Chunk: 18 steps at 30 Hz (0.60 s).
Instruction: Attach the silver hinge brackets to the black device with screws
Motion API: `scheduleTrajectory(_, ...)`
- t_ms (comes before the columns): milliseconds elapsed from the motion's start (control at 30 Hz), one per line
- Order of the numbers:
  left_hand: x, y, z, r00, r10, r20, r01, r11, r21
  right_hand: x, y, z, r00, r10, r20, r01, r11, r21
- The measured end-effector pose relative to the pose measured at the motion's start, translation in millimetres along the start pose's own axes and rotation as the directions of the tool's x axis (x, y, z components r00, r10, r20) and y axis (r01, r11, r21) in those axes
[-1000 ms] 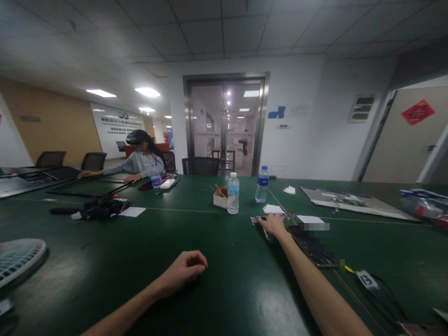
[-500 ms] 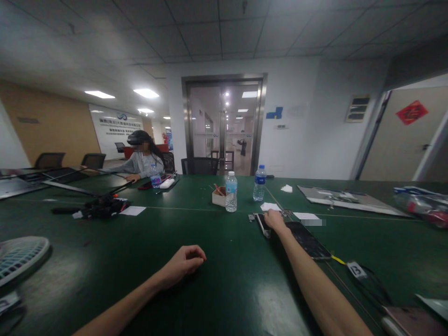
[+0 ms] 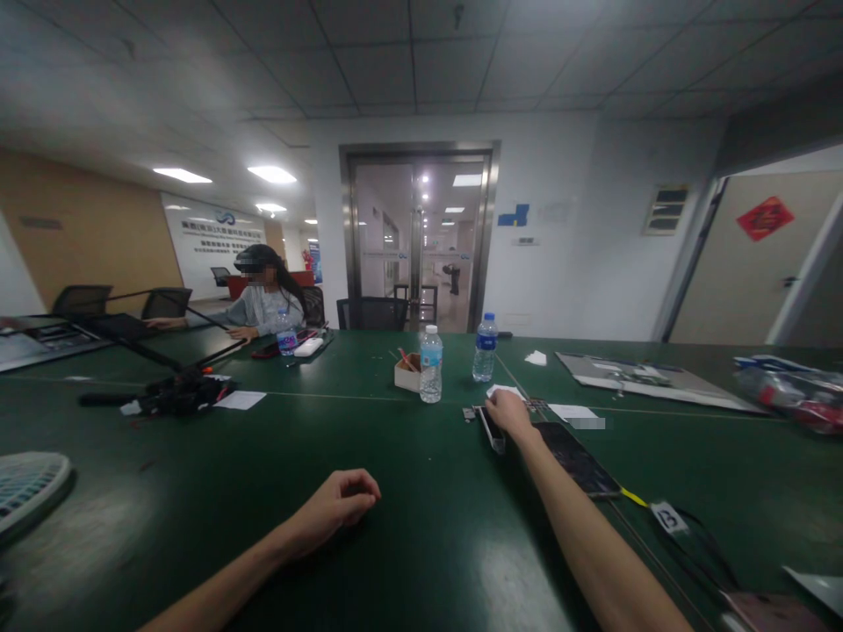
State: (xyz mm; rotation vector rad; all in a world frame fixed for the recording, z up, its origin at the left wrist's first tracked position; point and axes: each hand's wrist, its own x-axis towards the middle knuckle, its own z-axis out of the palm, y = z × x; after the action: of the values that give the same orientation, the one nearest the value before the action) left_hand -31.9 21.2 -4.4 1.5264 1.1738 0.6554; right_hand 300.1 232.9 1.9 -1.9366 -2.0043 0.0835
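Note:
My right hand (image 3: 510,412) reaches far forward over the green table (image 3: 428,527), its fingers curled over the far end of a thin dark strip (image 3: 491,430) that looks like a phone part. Just right of my forearm a dark phone screen (image 3: 580,458) lies flat. My left hand (image 3: 337,505) rests on the table nearer to me in a loose fist, and nothing shows in it. Small dark parts (image 3: 469,412) and a white paper slip (image 3: 572,410) lie around my right hand.
Two water bottles (image 3: 430,364) (image 3: 484,348) and a small cardboard box (image 3: 404,374) stand beyond my right hand. A person with a headset (image 3: 263,303) sits at the far left. A fan grille (image 3: 30,487), a black bundle (image 3: 175,395), a grey tray (image 3: 649,379) and a tagged cable (image 3: 666,516) also lie about.
My right hand shifted slightly left onto the thin dark strip, which now shows beside it. My left hand stayed put. The person at the far left has tilted up a dark panel.

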Motion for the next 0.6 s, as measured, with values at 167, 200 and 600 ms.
scheduleTrajectory(167, 0.8, -1.5, -0.4, 1.0, -0.013, -0.008, 0.012, 1.0, -0.024, -5.6, -28.3, 7.3, 0.984, -0.159, 0.075, 0.161, 0.987, -0.027)
scheduleTrajectory(200, 0.8, -1.6, 0.1, 1.0, -0.009, -0.014, 0.009, 0.999, -0.031, -7.7, -31.6, 9.5, 0.98, -0.178, 0.089, 0.181, 0.983, -0.031)
scheduleTrajectory(600, -2.8, 9.8, 3.6, 1.0, -0.019, -0.004, 0.019, 0.999, -0.035, -5.0, -15.2, -1.8, 0.994, -0.054, 0.093, 0.058, 0.998, -0.032)
